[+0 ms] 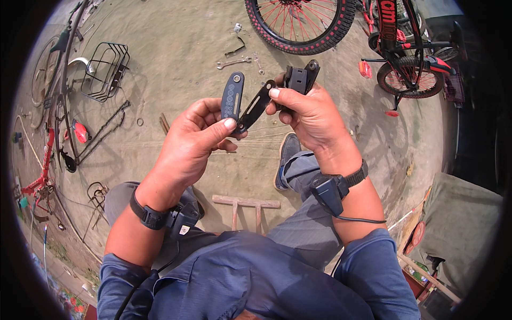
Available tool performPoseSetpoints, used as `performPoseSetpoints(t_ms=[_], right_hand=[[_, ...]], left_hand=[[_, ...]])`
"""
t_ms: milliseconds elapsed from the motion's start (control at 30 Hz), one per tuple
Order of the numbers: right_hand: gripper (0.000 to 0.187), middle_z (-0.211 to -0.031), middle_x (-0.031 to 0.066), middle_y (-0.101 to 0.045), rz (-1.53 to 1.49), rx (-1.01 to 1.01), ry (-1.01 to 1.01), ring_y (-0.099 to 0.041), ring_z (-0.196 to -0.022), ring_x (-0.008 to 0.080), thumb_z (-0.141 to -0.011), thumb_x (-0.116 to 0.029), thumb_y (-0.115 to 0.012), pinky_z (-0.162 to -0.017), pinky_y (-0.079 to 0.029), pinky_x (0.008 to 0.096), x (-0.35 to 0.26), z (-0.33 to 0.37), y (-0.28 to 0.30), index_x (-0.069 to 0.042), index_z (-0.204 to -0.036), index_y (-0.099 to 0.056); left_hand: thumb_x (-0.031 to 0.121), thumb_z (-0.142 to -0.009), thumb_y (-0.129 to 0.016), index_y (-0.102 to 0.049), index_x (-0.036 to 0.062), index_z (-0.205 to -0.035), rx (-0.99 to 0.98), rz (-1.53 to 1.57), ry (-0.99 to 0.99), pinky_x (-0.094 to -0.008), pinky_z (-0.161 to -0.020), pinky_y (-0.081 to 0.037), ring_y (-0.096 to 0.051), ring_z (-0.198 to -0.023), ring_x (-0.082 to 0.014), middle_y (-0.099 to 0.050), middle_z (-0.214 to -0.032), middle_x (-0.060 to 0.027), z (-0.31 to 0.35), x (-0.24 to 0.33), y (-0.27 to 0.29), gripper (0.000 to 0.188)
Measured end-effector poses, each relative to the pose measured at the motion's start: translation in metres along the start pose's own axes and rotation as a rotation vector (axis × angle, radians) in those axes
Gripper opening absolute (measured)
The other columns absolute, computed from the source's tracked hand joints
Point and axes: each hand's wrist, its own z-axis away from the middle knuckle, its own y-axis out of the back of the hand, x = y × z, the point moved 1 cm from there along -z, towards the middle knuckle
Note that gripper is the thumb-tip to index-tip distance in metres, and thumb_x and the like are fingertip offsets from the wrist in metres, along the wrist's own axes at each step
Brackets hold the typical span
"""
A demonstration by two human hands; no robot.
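My left hand (197, 133) pinches a dark, rounded oblong plate (233, 96) with a hole at its top and a slot, like the side of a folding bicycle multi-tool. A black slotted plate (255, 108) slants between my hands, its lower end at my left fingers and its upper end by my right thumb. In my right hand (312, 114), fingers closed, is a black block-shaped tool part (297, 80) with a rounded end piece. My fingers hide how these parts join.
Wrenches (233, 62) lie on the ground ahead. A bicycle wheel (298, 24) with red spokes stands beyond, near another bicycle (408, 74). To the left are a wire basket (106, 72) and a bicycle chain (104, 130). A wooden frame (245, 202) lies between my legs.
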Motion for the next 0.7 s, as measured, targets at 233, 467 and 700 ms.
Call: performPoseSetpoints(t_ms=[233, 467, 700], right_hand=[[0.025, -0.088, 0.0048, -0.066, 0.011, -0.004, 0.01, -0.066, -0.073, 0.0134, -0.086, -0.011, -0.073, -0.052, -0.043, 0.0209, 0.002, 0.003, -0.006, -0.004, -0.106, -0.059], [0.023, -0.088, 0.0043, -0.066, 0.002, -0.021, 0.039, -0.066, -0.073, 0.0138, -0.087, -0.011, -0.072, -0.051, -0.042, 0.0209, 0.001, 0.009, -0.01, -0.004, -0.105, -0.06], [0.022, -0.087, 0.0032, -0.067, -0.004, -0.026, 0.046, -0.066, -0.073, 0.0122, -0.085, -0.012, -0.074, -0.054, -0.041, 0.021, -0.002, 0.016, -0.009, -0.005, -0.102, -0.061]], left_hand=[[0.013, -0.096, -0.063, -0.051, -0.0015, -0.126, -0.016, 0.042, 0.06, -0.0253, -0.068, -0.055, -0.069, -0.091, -0.0173, -0.065, -0.108, -0.0096, 0.011, 0.007, -0.002, 0.035], [0.013, -0.096, -0.062, -0.054, 0.0005, -0.124, -0.026, 0.07, 0.09, -0.0238, -0.065, -0.054, -0.069, -0.091, -0.0164, -0.064, -0.107, -0.0072, 0.015, 0.006, -0.006, 0.031], [0.012, -0.098, -0.06, -0.053, -0.0005, -0.125, 0.012, 0.055, 0.078, -0.0243, -0.066, -0.055, -0.069, -0.091, -0.0168, -0.064, -0.107, -0.0074, 0.019, 0.006, -0.01, 0.03]])
